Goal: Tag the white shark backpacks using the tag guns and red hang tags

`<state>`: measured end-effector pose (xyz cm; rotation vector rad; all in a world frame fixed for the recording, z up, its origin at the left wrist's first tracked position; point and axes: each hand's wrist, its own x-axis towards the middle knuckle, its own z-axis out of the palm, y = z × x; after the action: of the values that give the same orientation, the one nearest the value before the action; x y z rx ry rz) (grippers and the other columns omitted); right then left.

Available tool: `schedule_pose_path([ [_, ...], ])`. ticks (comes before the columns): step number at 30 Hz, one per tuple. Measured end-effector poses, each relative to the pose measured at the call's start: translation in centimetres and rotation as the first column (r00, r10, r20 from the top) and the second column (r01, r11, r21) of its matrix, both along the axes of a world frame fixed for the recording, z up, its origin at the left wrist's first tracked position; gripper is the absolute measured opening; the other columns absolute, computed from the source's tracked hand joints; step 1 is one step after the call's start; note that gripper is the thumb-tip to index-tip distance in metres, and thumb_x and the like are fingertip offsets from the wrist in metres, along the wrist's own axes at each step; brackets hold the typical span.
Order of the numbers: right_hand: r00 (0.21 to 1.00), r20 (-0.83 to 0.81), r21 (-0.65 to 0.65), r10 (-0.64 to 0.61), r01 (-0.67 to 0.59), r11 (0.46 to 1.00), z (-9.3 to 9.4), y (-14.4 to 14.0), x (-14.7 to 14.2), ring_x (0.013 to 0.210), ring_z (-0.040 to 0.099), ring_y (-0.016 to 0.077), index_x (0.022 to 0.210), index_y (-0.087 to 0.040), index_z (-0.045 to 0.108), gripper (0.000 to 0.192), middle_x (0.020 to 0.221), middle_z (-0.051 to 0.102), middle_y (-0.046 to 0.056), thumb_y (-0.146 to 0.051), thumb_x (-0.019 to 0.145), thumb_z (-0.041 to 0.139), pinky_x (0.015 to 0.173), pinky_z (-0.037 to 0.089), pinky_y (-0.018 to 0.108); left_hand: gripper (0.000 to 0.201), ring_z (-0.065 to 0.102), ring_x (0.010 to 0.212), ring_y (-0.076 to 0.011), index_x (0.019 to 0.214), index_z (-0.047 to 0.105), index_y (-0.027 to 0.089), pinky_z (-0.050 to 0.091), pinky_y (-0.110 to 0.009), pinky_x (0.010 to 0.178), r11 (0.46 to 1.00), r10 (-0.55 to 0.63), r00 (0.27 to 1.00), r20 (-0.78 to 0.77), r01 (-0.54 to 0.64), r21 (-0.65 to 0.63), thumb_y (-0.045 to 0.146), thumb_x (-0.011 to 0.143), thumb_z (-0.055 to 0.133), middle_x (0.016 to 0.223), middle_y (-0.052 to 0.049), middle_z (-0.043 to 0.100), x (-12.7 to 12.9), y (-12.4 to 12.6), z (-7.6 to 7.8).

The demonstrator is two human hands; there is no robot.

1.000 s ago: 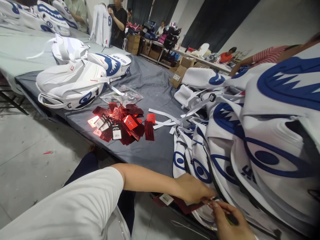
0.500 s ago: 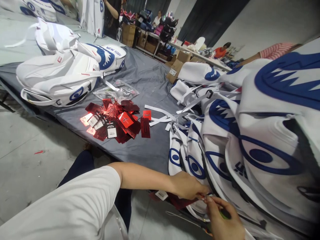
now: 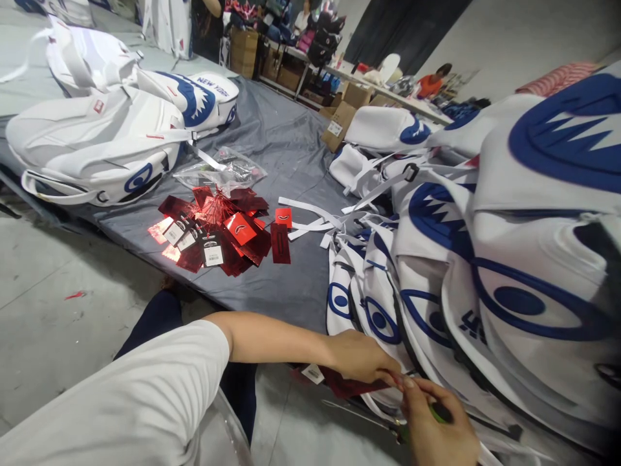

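Observation:
My left hand is closed in a pinch at the lower edge of a white backpack. Red foil hang tags, one with a white barcode label, hang below it, and its fingers grip their strings. My right hand meets it fingertip to fingertip, thumb and index finger pinched at the same spot. A tool with a green handle is tucked in my right palm, and a thin metal shaft points left beneath. My fingers hide the pinched ends.
White backpacks with blue eyes and jagged teeth stand in a row on the right. More white backpacks lie at the left of the grey-covered table. A heap of red hang tags and a clear plastic bag lie between them.
Both hands stay together at nearly the same spot, with my fingertips slightly shifted. The view has moved a little, so the left backpacks sit further left.

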<state>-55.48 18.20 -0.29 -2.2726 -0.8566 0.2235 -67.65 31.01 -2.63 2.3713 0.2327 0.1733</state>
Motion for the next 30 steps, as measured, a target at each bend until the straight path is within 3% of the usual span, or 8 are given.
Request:
schedule_pose_path([
  [5,1.0,0.027,0.015,-0.014,0.014,1.0,-0.4,0.1,0.2,0.072,0.059,0.0238,0.084,-0.019,0.066,0.044,0.078,0.064,0.004,-0.058,0.065,0.065,0.073,0.045,0.037,0.029,0.066,0.113,-0.0231,0.122,0.059,0.019,0.047,-0.032,0.069,0.991,0.04,0.99,0.138,-0.057,0.122,0.031,0.101,0.043,0.129,-0.005,0.068,0.0,-0.4,-0.7],
  [9,0.999,0.053,0.03,-0.008,0.006,1.0,-0.6,0.0,0.2,0.071,0.059,0.0232,0.085,-0.019,0.065,0.043,0.075,0.064,0.003,-0.058,0.069,0.066,0.07,0.045,0.035,0.029,0.068,0.11,-0.0224,0.123,0.059,0.022,0.048,-0.031,0.068,0.995,-0.045,0.996,0.076,0.038,0.095,0.035,0.101,0.044,0.124,-0.003,0.071,0.0,-0.3,-0.8],
  [14,1.0,0.025,0.062,-0.004,0.002,0.998,-0.9,0.0,-0.1,0.064,0.056,0.0208,0.085,-0.018,0.066,0.042,0.068,0.062,0.001,-0.056,0.068,0.067,0.063,0.044,0.032,0.024,0.068,0.109,-0.0195,0.118,0.058,0.018,0.048,-0.029,0.067,0.985,-0.01,0.981,0.192,-0.024,0.172,0.024,0.1,0.043,0.124,-0.004,0.069,-1.1,0.3,-0.2],
  [19,0.996,-0.071,0.093,-0.054,0.06,0.994,-1.3,0.7,-1.0,0.058,0.053,0.0187,0.084,-0.018,0.065,0.043,0.066,0.061,0.0,-0.056,0.064,0.069,0.058,0.041,0.031,0.037,0.065,0.115,-0.0196,0.133,0.053,0.018,0.051,-0.029,0.078,0.989,-0.032,0.981,0.193,0.004,0.146,0.035,0.102,0.046,0.136,-0.008,0.063,-2.7,2.5,1.2],
  [22,0.998,-0.046,0.143,-0.04,0.046,0.989,-1.2,1.3,-1.6,0.063,0.057,0.0193,0.085,-0.018,0.066,0.039,0.069,0.062,0.0,-0.053,0.068,0.071,0.062,0.044,0.031,0.035,0.065,0.116,-0.0219,0.129,0.059,0.017,0.051,-0.031,0.078,0.991,-0.054,0.99,0.132,0.038,0.126,0.033,0.103,0.043,0.13,-0.008,0.066,-2.5,3.0,1.2],
  [25,0.999,-0.019,0.146,-0.035,0.037,0.989,-1.0,1.4,-1.5,0.064,0.057,0.0193,0.085,-0.018,0.066,0.037,0.071,0.062,0.0,-0.051,0.071,0.071,0.063,0.046,0.031,0.035,0.064,0.118,-0.0206,0.126,0.063,0.018,0.05,-0.029,0.082,0.996,-0.072,0.993,0.099,0.066,0.064,0.034,0.103,0.042,0.128,-0.005,0.068,-1.5,2.5,0.6],
  [30,0.999,0.032,0.174,-0.043,0.037,0.984,-1.3,0.6,-0.4,0.068,0.056,0.0198,0.086,-0.017,0.065,0.038,0.073,0.06,0.001,-0.051,0.071,0.071,0.065,0.048,0.033,0.033,0.065,0.115,-0.0198,0.123,0.066,0.022,0.049,-0.028,0.079,1.0,0.001,0.99,0.138,0.003,-0.029,0.036,0.103,0.045,0.129,-0.002,0.068,-0.1,0.9,-0.2],
])
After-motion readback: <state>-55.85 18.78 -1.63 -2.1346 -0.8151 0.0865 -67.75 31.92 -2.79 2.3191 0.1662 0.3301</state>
